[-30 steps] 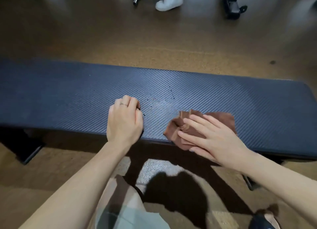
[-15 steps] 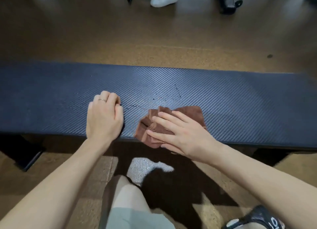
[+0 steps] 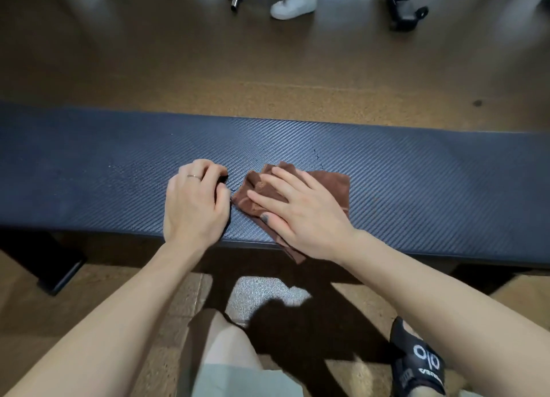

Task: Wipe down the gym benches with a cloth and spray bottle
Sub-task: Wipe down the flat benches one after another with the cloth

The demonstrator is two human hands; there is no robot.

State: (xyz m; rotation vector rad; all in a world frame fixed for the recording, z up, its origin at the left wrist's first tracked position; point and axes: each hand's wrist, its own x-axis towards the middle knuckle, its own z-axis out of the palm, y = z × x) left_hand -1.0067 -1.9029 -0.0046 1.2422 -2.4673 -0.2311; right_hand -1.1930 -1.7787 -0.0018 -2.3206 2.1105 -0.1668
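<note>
The crumpled brown cloth [image 3: 300, 194] lies on the long dark blue, weave-textured padded bench [image 3: 416, 188] at its near edge, one corner hanging over that edge. The right hand [image 3: 300, 209] presses flat on it, fingers straight and spread. The left hand [image 3: 193, 201] rests just beside the cloth, fingers curled under, gripping nothing visible.

One padded worktop [image 3: 416, 188] runs across the view. One brown cloth [image 3: 330, 185] lies on it. Two bare hands rest there: one left hand [image 3: 193, 203] (wearing one ring [image 3: 194, 176]) and one right hand [image 3: 303, 212]. On the floor beyond stands one white shoe [image 3: 293, 2]; one black sandal [image 3: 416, 364] shows near the bottom edge.
</note>
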